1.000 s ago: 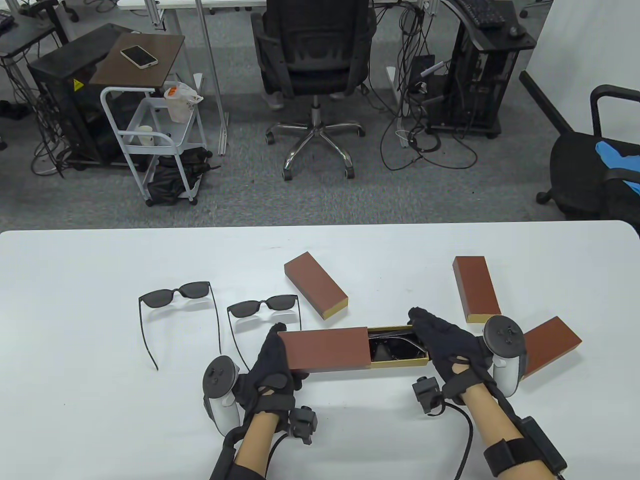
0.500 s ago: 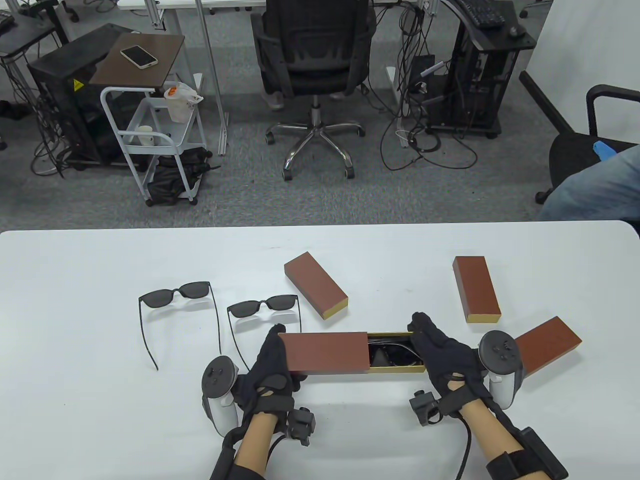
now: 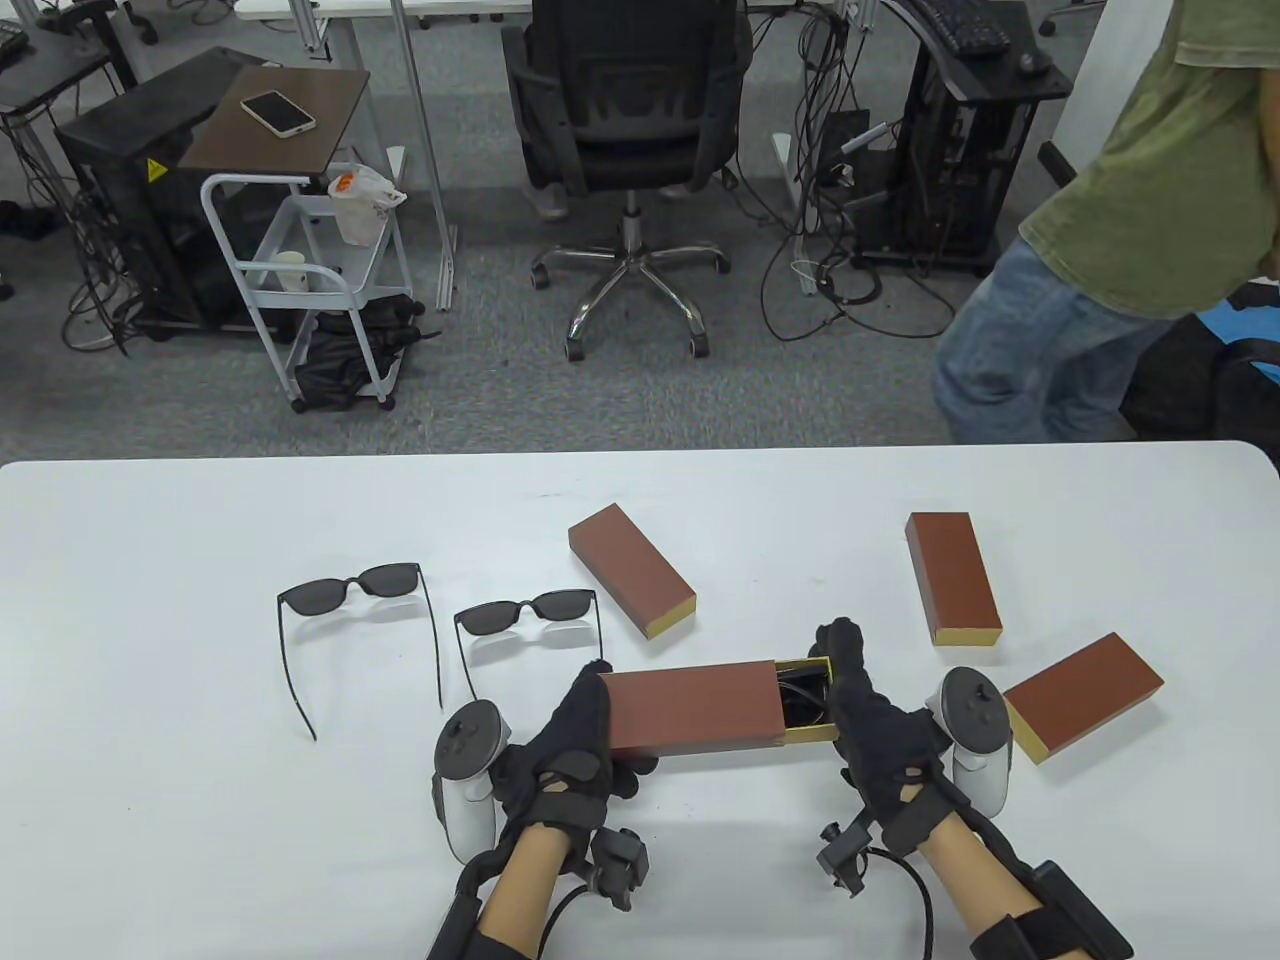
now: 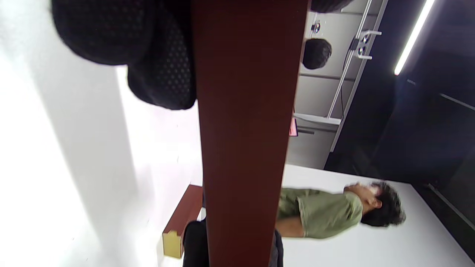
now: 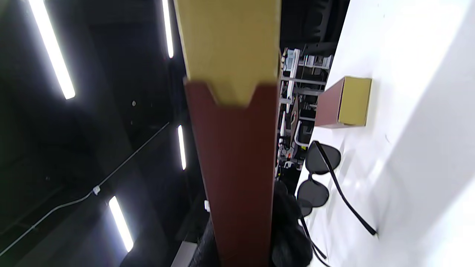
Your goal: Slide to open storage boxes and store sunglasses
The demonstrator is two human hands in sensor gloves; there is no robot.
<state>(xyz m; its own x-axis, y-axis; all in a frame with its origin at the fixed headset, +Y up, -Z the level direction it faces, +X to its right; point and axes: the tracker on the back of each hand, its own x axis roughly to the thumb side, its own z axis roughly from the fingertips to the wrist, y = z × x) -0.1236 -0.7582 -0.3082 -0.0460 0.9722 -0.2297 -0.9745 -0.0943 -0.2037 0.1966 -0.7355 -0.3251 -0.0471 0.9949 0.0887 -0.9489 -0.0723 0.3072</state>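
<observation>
A long brown storage box sleeve lies near the table's front edge, held between both hands. My left hand grips its left end, with the fingers curled over the edge. My right hand holds the gold inner tray, which sticks out a short way on the right. Dark sunglasses lie inside the tray. Two more sunglasses lie unfolded on the table to the left. The right wrist view runs along the tray and sleeve.
Three closed brown boxes lie on the table: one behind the held box, one at the back right, and one at the right close to my right hand. A person in a green shirt stands beyond the table's far right corner.
The gold tray has slid leftward into the sleeve, and far less of it sticks out. Both hands have drawn closer together. A person has walked into view at the far right.
</observation>
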